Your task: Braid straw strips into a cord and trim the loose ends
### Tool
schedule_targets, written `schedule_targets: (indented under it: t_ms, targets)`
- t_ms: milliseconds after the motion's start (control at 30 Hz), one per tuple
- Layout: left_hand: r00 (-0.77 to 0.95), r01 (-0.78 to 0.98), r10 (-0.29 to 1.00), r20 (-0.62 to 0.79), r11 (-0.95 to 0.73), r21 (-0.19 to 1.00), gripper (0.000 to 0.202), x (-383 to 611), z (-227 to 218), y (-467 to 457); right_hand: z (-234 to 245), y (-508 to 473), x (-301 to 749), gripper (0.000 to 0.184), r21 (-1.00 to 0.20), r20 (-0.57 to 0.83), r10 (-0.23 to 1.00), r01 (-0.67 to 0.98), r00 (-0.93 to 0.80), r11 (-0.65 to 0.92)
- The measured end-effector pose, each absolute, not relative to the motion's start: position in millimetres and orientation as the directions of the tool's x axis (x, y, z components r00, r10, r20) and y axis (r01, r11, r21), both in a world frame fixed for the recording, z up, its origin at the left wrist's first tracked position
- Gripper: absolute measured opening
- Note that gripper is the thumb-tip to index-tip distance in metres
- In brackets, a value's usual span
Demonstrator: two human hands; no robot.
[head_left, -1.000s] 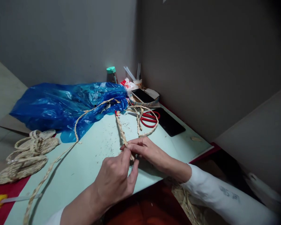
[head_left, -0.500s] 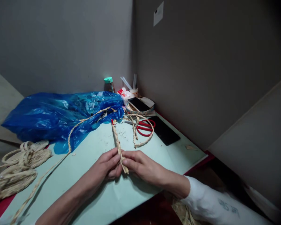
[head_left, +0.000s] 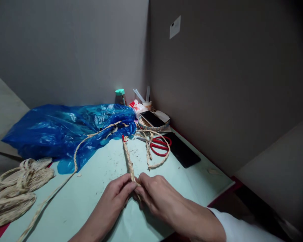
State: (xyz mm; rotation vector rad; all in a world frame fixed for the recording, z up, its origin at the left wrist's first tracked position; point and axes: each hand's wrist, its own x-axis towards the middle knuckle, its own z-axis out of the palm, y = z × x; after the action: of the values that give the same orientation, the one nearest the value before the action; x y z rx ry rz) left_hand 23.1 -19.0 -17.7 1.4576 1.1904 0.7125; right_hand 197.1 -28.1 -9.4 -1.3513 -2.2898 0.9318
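A braided straw cord [head_left: 128, 159] runs toward me from a red tie at its far end on the table. My left hand [head_left: 118, 193] is closed on its near end, thumb on top. Pressed close beside it, my right hand [head_left: 155, 193] has its fingers bent around the strands at the same end; the strands are mostly hidden under the hands. Beyond my right hand lie red-handled scissors [head_left: 160, 146] and a loop of braided cord [head_left: 158, 165]. A longer braided cord [head_left: 75, 156] stretches along the left.
A blue plastic bag [head_left: 65, 124] covers the back left. Woven straw sandals [head_left: 22, 188] lie at the left edge. A black tablet-like slab [head_left: 183, 151], a phone [head_left: 153, 119] on a round basket [head_left: 147, 127], a tissue pack [head_left: 138, 109] and a green-lidded jar [head_left: 120, 95] are toward the back right.
My right hand has turned over, its fingers now curling down around the strands, and the loose strand ends have gone from sight. My left thumb has shifted across the cord. The whole view has tilted slightly.
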Motion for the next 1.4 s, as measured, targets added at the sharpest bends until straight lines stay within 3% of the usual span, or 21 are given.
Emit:
schedule_targets:
  t_ms: [100,267,400,467,567,633,733,1033,1200,1333,1400]
  targets:
    - [0.318,0.275,0.93,-0.185,0.096,0.957,0.027,23,-17,-17,-3,-28,200,0.021,-0.61,-0.056,0.858,0.698,-0.51,0.375]
    - [0.286,0.278,0.921,-0.266,0.187,0.942,0.03,26,-18,-15,11,-11,215,0.027,-0.668,-0.107,0.78,0.626,-0.616,0.403]
    - [0.233,0.303,0.936,-0.266,0.19,0.934,0.026,29,-18,-19,12,22,210,0.025,-0.738,0.006,0.86,0.579,-0.509,0.348]
    - [0.225,0.281,0.937,-0.268,0.201,0.938,0.025,31,-18,-21,6,39,199,0.02,-0.845,-0.019,0.874,0.475,-0.486,0.245]
    - [0.22,0.259,0.937,-0.27,0.211,0.943,0.026,31,-19,-21,-7,57,179,0.029,-0.967,-0.205,0.823,0.241,-0.53,-0.085]
    - [0.219,0.254,0.933,-0.284,0.227,0.94,0.026,30,-19,-21,-13,61,171,0.035,-0.956,-0.285,0.788,0.098,-0.545,-0.278]
    - [0.24,0.232,0.916,-0.32,0.266,0.936,0.025,28,-19,-21,-14,62,171,0.037,-0.91,-0.344,0.718,0.027,-0.606,-0.413]
    - [0.227,0.235,0.875,-0.428,0.377,0.896,0.02,30,-20,-14,-12,60,176,0.039,-0.887,-0.4,0.711,0.048,-0.579,-0.46]
    - [0.221,0.238,0.886,-0.408,0.357,0.903,0.022,30,-21,-15,-5,70,171,0.027,-0.928,-0.334,0.753,0.06,-0.567,-0.367]
    - [0.216,0.27,0.895,-0.389,0.328,0.905,0.021,30,-26,-15,4,101,162,0.017,-0.937,-0.343,0.671,0.184,-0.657,-0.298]
    - [0.216,0.284,0.896,-0.388,0.322,0.903,0.02,30,-27,-15,5,117,156,0.016,-0.928,-0.358,0.679,0.165,-0.641,-0.333]
